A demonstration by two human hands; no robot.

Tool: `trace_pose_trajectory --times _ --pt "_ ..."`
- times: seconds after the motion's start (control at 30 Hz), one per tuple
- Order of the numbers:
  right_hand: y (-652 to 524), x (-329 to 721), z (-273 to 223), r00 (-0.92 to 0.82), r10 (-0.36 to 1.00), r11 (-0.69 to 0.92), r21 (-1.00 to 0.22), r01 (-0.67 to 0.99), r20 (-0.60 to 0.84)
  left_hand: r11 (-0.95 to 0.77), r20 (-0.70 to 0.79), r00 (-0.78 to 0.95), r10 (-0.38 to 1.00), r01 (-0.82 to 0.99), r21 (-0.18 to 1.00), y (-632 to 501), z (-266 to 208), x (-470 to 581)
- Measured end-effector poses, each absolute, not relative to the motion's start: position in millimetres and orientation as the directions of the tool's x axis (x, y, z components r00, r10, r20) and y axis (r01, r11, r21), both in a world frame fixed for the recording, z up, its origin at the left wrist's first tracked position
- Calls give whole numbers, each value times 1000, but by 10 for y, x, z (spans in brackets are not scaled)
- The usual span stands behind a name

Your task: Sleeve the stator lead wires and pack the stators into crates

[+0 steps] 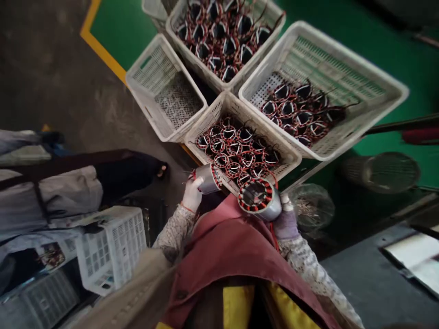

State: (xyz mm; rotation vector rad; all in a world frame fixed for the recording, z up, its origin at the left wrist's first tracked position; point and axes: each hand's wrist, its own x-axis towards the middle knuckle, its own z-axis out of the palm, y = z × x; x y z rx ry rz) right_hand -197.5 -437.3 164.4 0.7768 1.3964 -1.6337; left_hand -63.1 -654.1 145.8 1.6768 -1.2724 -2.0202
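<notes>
My left hand [192, 195], in a light glove, is closed on a grey cylindrical motor stator [206, 179], held sideways with wire at both ends. In my right hand [287, 214], gloved in white and purple, is a second motor stator [270, 208]; its open end with red and black windings faces up, and a red wire hangs below. Part of the right hand is hidden behind this stator. Just ahead of both hands stands a plastic crate [291, 157] filled with upright wound stators [235, 148].
Behind it are a full crate [224, 84] of stators, a partly filled crate [370, 75] and a crate without stators [146, 109]. A wire bin [394, 172] and a lined bin [313, 205] stand right. Another person [68, 192] and a white crate [126, 246] are left.
</notes>
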Motion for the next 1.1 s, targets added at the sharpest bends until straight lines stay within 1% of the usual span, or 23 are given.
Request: trace_pose_trajectory --times 0.1,0.17,0.23,0.27,0.3,0.33,0.37,0.4,0.43,0.47,0.5,0.53,0.63,0.73,0.77,0.83,0.9,1.0,1.07,1.1 --pt "-4339 -1928 1437 -462 -86 -72 -457 886 -883 -475 -654 -360 -665 -472 743 -7096 1076 -928" --pt "-4325 -1841 1295 -485 -45 -64 -482 874 -873 -406 -650 -407 -642 -539 738 -7479 779 -1176" --pt "-4332 -1759 1141 -471 3 -63 -470 880 -882 -302 -640 -450 -622 -617 727 -7819 435 -1449" --pt "-4343 -1731 1056 -441 19 -69 -441 895 -897 -200 -624 -473 -622 -675 710 -7966 240 -1586" --pt "-4358 -1714 963 -397 19 -78 -397 914 -918 -57 -600 -508 -618 -733 678 -8098 28 -1719" --pt "-4377 -1708 863 -345 1 -85 -343 935 -939 121 -573 -556 -601 -773 623 -8212 -199 -1846" --pt "-4399 -1711 755 -288 -37 -87 -284 955 -957 319 -557 -618 -555 -776 544 -8309 -438 -1964" --pt "-4424 -1717 644 -224 -86 -78 -217 973 -971 494 -560 -674 -482 -737 462 -8386 -685 -2070" --pt "-4452 -1724 534 -153 -139 -59 -146 988 -978 617 -579 -712 -397 -674 405 -8446 -933 -2160" --pt "-4484 -1728 430 -93 -177 -34 -88 996 -980 699 -605 -731 -316 -610 373 -8490 -1172 -2232" --pt "-4519 -1727 336 -54 -200 -9 -54 999 -978 746 -630 -735 -251 -562 358 -8521 -1395 -2285" --pt "-4556 -1722 257 -42 -207 16 -47 999 -977 767 -652 -731 -203 -533 358 -8546 -1593 -2317" --pt "-4677 -1749 107 -92 -186 74 -108 991 -978 777 -681 -722 -122 -497 387 -8638 -1990 -2320" --pt "-4848 -1993 21 -148 -162 130 -170 977 -976 806 -694 -716 -79 -455 378 -8775 -2122 -2282" --pt "-4935 -2141 -10 -185 -163 163 -211 964 -969 818 -695 -715 -75 -443 368 -8811 -2133 -2277" --pt "-5177 -2514 -77 -291 -236 266 -350 898 -927 838 -686 -723 -83 -423 344 -8837 -2144 -2278" --pt "-5517 -2928 -157 -383 -376 381 -518 766 -844 851 -660 -744 -102 -408 329 -8803 -2165 -2279" --pt "-6167 -3456 -364 -449 -524 527 -690 496 -724 856 -609 -781 -138 -403 323 -8712 -2226 -2253" --pt "-6641 -3684 -618 -492 -582 623 -744 242 -648 856 -583 -803 -127 -386 345 -8680 -2278 -2222" --pt "-6875 -3760 -786 -512 -593 686 -723 82 -621 855 -573 -812 -111 -371 361 -8679 -2305 -2206"
